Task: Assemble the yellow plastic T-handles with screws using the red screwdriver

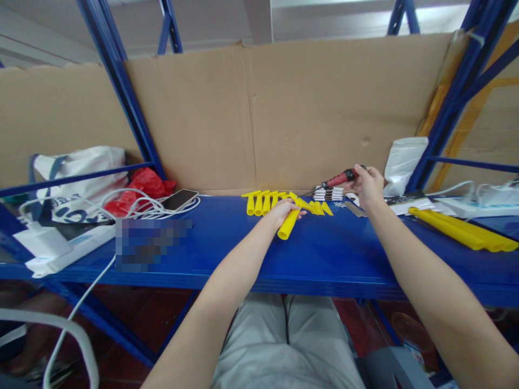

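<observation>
My left hand (283, 212) is closed around a yellow tube (288, 225), its open end facing me and a yellow crosspiece at its far end. My right hand (367, 188) grips the rear of a red and black screwdriver (339, 179). The screwdriver's thin shaft points left toward the crosspiece; whether its tip touches is too small to tell. Behind my left hand stretches a row of similar yellow pieces (258, 205). To the right of the held tube lie several small yellow wedges (326, 208). Tiny silvery parts (339, 205) lie below the right hand's screwdriver.
Long yellow tubes (466, 229) rest at the right on the blue shelf (324, 259). Near the back stand small white stacked packs (330, 194) and a white pouch (405, 162). Leftward are a phone (180, 200), white cables (140, 208), a red bag (148, 183) and a power strip (77, 251).
</observation>
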The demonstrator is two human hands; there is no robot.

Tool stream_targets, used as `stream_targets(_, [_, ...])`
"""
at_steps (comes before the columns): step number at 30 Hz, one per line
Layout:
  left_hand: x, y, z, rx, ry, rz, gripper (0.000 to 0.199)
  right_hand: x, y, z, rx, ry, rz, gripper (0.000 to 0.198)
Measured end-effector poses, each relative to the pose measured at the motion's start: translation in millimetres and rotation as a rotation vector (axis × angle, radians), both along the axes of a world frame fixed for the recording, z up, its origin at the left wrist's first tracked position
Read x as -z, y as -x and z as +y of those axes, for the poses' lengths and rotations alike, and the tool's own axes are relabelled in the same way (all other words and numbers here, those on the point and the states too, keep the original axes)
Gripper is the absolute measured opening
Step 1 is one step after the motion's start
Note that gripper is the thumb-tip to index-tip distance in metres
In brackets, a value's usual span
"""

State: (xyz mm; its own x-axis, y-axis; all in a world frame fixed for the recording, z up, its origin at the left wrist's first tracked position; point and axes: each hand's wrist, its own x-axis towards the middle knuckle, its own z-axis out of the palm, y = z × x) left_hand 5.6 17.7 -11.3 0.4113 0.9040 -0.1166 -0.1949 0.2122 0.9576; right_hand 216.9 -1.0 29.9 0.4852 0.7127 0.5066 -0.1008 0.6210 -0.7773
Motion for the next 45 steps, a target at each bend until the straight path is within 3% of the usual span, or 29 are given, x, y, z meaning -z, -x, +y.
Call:
stream_targets(20, [-1.2,-0.3,-1.0,0.008,-0.011,0.013,0.042,3.5,-4.3,4.8,-0.005,-0.036,-0.019,0.040])
stream_targets(34, [0.3,3.4,3.4,-0.150,-0.006,-0.021,0.047,2.4,-3.4,-1.6,-0.052,-0.098,-0.351,0.034])
stream_targets(42, [-3.2,3.5,0.1,-0.176,-0.027,0.030,0.053,4.3,1.7,-5.7,-0.031,-0.039,-0.237,0.031])
stream_targets(45, [-2.8,3.3,-1.0,-0.176,-0.052,0.031,0.056,1.8,0.4,-7.2,-0.090,0.005,-0.159,0.033])
